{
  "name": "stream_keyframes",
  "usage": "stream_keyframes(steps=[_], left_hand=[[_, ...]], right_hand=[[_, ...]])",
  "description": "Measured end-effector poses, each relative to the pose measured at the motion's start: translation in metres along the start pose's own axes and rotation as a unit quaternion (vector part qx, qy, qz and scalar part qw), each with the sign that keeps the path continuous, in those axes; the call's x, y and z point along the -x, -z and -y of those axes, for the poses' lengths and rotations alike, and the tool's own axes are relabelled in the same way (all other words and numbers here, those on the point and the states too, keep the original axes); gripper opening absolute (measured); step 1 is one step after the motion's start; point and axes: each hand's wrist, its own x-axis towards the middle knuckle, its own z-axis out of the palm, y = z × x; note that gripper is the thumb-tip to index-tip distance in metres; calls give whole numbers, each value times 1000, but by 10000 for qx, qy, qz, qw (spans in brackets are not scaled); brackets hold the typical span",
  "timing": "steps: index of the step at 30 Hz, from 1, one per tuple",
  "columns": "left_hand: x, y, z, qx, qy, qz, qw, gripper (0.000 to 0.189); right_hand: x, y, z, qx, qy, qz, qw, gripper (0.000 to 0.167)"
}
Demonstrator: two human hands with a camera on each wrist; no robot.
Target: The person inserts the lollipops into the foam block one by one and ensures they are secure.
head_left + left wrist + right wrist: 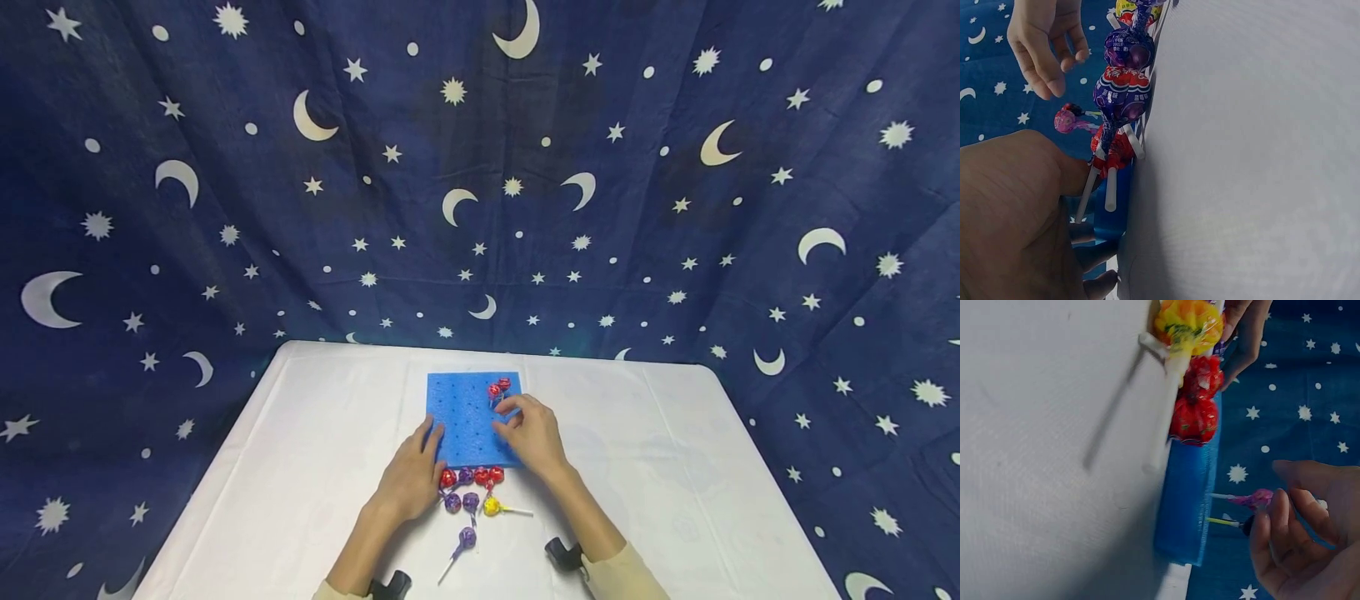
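In the head view's lower middle, the left hand [408, 477] hides the lower left corner of the blue block [467, 421]; the counter [285, 500] runs past the bottom edge. The right wrist view's right edge crops the right hand [1313, 561].

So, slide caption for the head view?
Left hand at the edge of a blue board, right hand near two lollipops standing in it.

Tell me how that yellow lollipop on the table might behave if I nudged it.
The yellow lollipop would likely swing in an arc rather than roll straight, since a white stick juts from its round head. That stick looks straight, so it's probably stiff. The glossy wrapper may feel slippery.
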Motion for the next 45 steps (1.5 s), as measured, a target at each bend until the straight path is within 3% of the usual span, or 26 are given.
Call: stream_keyframes(steps=[5,12,19,32,45], left_hand=[[-1,3,-3,36,135,126,9998,59],[-1,3,-2,-34,103,109,9999,59],[-1,2,0,-30,105,121,9999,59],[-2,1,-1,-8,70,69,10000,59],[-1,2,-2,-47,79,99,9999,60]], right_hand=[[8,8,4,43,250,323,9992,19],[22,20,11,378,435,1210,9910,13],[31,18,9,710,136,1265,9893,9],[41,12,5,500,-349,1928,9793,10],[46,4,8,883,-438,1766,9793,15]])
